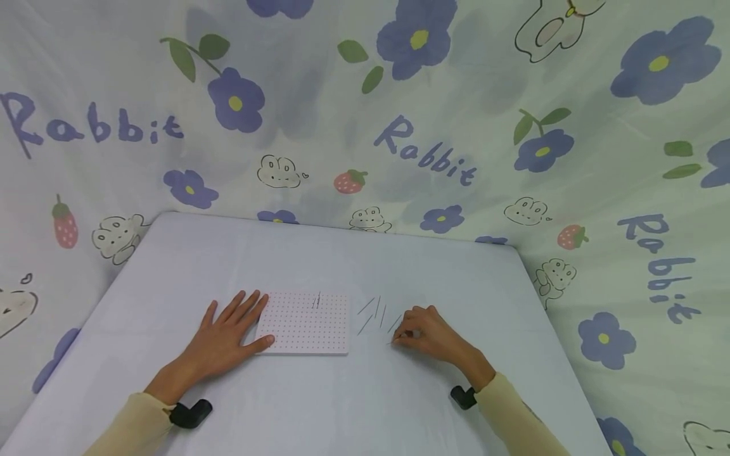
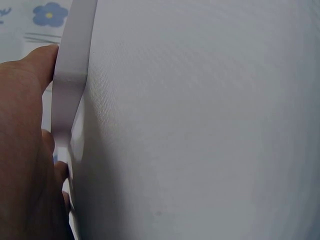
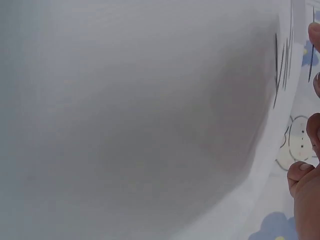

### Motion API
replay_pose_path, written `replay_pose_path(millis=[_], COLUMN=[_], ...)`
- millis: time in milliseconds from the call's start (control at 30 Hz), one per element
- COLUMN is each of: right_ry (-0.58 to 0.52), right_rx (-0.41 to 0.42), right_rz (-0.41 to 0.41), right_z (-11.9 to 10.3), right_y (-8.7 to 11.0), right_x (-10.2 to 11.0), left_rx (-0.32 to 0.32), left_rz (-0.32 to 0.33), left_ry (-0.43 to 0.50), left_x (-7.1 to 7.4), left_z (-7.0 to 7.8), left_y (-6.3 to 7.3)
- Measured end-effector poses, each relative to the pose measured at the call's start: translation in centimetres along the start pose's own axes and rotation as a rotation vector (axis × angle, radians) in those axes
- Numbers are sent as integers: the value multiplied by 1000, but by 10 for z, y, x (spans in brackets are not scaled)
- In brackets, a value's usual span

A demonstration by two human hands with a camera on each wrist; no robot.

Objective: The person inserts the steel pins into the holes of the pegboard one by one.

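A white board (image 1: 302, 326) with rows of small dots or holes lies flat on the table. My left hand (image 1: 225, 339) is spread beside it, with the thumb and a fingertip at its left edge. In the left wrist view the thumb (image 2: 42, 62) meets the board's side (image 2: 70, 75). Several thin dark needles (image 1: 317, 300) stand near the board's back right. To the right of the board, my right hand (image 1: 424, 332) pinches one needle (image 3: 311, 62) between thumb and finger, above the table. Several loose needles (image 1: 367, 316) lie between the board and that hand.
The table (image 1: 285, 405) wears a smooth white cover, and its back edge meets a hanging curtain (image 1: 319, 114) printed with flowers and rabbits. A black wrist device (image 1: 191, 413) sits at the left sleeve and another one (image 1: 463, 398) at the right.
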State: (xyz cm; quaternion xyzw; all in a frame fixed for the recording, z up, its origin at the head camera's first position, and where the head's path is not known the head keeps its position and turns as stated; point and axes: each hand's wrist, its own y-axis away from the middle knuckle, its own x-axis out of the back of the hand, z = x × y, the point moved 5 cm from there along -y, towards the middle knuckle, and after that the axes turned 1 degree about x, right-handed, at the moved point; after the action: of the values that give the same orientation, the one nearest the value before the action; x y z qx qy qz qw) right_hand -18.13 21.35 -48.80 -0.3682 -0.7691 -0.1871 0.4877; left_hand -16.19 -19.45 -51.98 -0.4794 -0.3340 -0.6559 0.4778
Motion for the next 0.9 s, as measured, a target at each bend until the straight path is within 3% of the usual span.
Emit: replay_pose_path(millis=[500, 900], right_ry=[42, 18], right_rx=[12, 14], right_rz=[-28, -33], right_z=[-15, -30], right_y=[-64, -97], right_x=[-4, 4], left_rx=[-5, -16], left_rz=[4, 33], left_ry=[-3, -4], left_x=[-1, 2], left_z=[0, 4], left_y=[0, 1])
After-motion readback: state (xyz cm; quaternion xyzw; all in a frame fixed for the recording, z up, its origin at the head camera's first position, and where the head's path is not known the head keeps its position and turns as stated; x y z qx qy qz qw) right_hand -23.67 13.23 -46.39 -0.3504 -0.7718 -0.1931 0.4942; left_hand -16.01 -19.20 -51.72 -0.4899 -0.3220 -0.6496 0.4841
